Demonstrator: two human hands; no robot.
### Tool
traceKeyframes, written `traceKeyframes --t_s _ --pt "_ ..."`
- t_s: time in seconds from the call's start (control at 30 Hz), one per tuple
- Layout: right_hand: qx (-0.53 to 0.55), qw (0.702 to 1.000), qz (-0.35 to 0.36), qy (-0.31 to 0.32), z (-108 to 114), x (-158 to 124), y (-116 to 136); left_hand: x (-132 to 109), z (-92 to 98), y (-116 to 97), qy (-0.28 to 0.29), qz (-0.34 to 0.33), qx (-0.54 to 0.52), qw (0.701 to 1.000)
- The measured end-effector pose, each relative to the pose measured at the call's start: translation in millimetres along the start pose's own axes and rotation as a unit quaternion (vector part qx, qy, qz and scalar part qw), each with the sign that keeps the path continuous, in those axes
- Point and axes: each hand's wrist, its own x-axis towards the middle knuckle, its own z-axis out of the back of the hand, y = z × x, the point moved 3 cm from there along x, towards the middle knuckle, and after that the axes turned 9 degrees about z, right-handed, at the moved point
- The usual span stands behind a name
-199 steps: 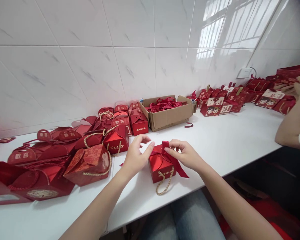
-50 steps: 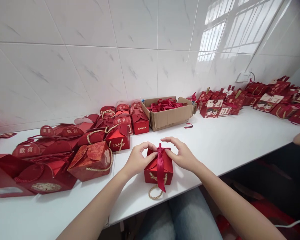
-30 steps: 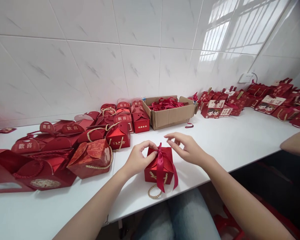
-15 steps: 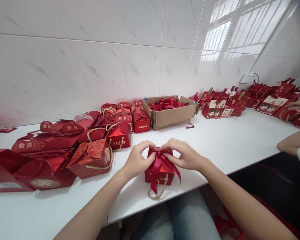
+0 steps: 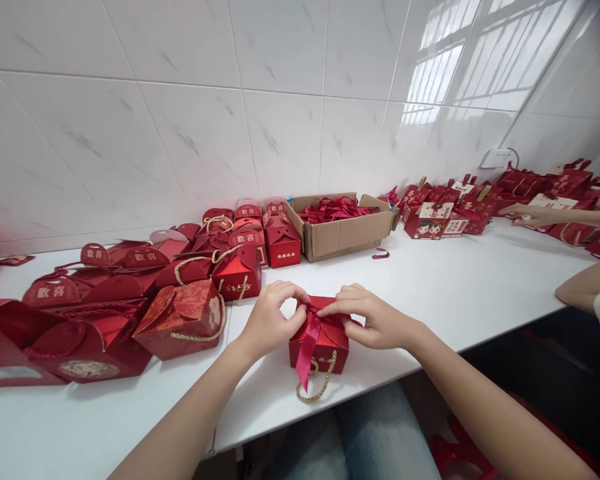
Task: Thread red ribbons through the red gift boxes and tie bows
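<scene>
A small red gift box [image 5: 325,347] with a gold rope handle [image 5: 316,387] stands near the front edge of the white table [image 5: 460,287]. A red satin ribbon [image 5: 306,343] is knotted on its top, one tail hanging down the front. My left hand [image 5: 269,319] pinches the ribbon at the knot from the left. My right hand [image 5: 375,320] pinches it from the right, fingers closed over the box top. The knot itself is mostly hidden by my fingers.
Several red gift boxes and flat box blanks [image 5: 130,300] crowd the left of the table. A cardboard box of red ribbons [image 5: 343,223] stands at the back by the tiled wall. More red boxes [image 5: 445,210] lie far right, where another person's arms [image 5: 580,280] reach in.
Both hands have come together on the knot and dropped lower onto the box top. The ribbon loop on the right is gone; one tail hangs in front. The neighbour's hand has reached further left.
</scene>
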Motion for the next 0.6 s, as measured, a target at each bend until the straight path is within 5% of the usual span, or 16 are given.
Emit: traceKeyframes --t_s 0.13,0.43,0.6 --pt "0.008 1.0 -0.005 0.006 -0.8 -2.4 0.2 1.0 2.2 -0.1 -0.003 0.005 -0.002 1.0" --pt "-0.005 0.99 -0.052 -0.129 2.7 -4.4 0.3 -1.3 -2.6 -0.5 0.11 -0.007 -0.054 0.992" --pt "-0.078 0.977 -0.115 -0.163 -7.6 -5.5 7.2 -0.1 -4.2 -0.7 0.11 0.006 -0.056 0.992"
